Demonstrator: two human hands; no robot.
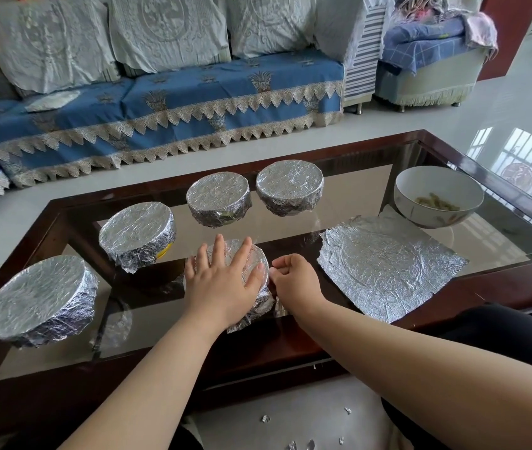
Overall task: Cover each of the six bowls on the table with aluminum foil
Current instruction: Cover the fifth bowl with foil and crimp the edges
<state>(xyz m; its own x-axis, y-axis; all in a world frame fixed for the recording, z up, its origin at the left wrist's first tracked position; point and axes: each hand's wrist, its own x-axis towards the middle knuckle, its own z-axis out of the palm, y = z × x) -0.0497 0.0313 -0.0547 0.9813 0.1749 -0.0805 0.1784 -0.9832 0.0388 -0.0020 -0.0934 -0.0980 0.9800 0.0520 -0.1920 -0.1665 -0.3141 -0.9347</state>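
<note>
Currently, glass surface [339, 177], mid-frame: flat foil sheet [388, 267], thin, tears easily; lift by edges. Open white bowl [438, 196], upper right, likely heavy, slick. 5th bowl [251, 254], centre: left hand [222, 277] flat atop; right hand [293, 279] pinching foil at rim.

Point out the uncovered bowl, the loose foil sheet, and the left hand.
uncovered bowl [410, 203]: head view, outer wall.
foil sheet [388, 271]: head view, middle.
left hand [222, 280]: head view, back of hand.
</note>
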